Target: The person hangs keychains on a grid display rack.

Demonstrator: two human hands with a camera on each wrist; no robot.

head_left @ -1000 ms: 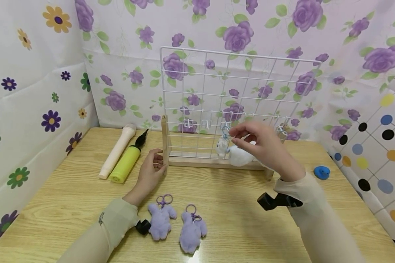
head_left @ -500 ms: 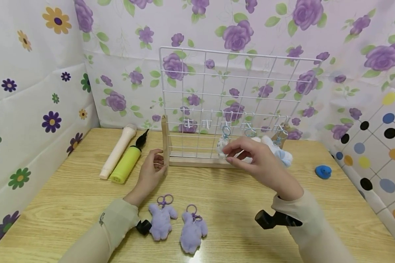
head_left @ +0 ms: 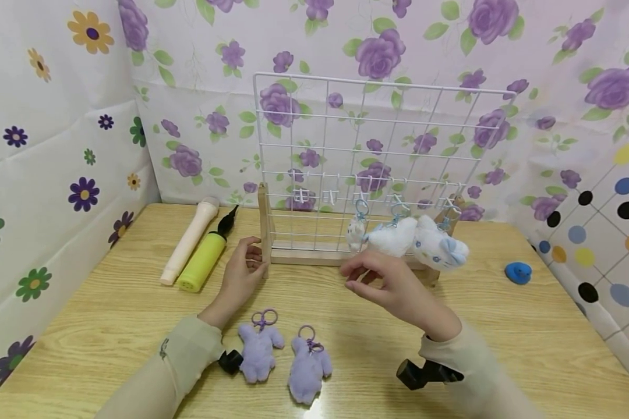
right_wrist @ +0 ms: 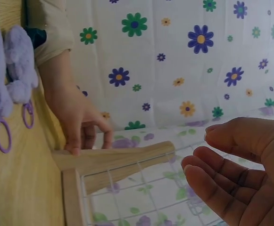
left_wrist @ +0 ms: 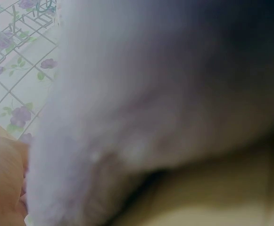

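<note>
My left hand (head_left: 241, 269) grips the wooden post at the left end of a white wire grid rack (head_left: 306, 256). My right hand (head_left: 385, 285) hovers in front of the rack, fingers loosely bent and holding nothing; the right wrist view shows a gap between thumb and fingertips. White plush keychains hang by blue rings from the rack's right-hand hooks: a small one (head_left: 355, 233), a middle one (head_left: 393, 237) and one with blue ears (head_left: 437, 247). Two purple plush keychains (head_left: 258, 352) lie on the table near my left forearm. A blurred pale shape fills most of the left wrist view.
Further left on the table lie a yellow-green hand pump (head_left: 203, 262) and a cream tube (head_left: 188, 241). A small blue toy (head_left: 518, 273) sits at the right. Two white hooks (head_left: 329, 196) on the rack's left side carry nothing. Patterned cloth surrounds the table.
My right hand has drawn back, down and slightly left from the hanging plush keychains, uncovering them. My left hand stays on the rack's post.
</note>
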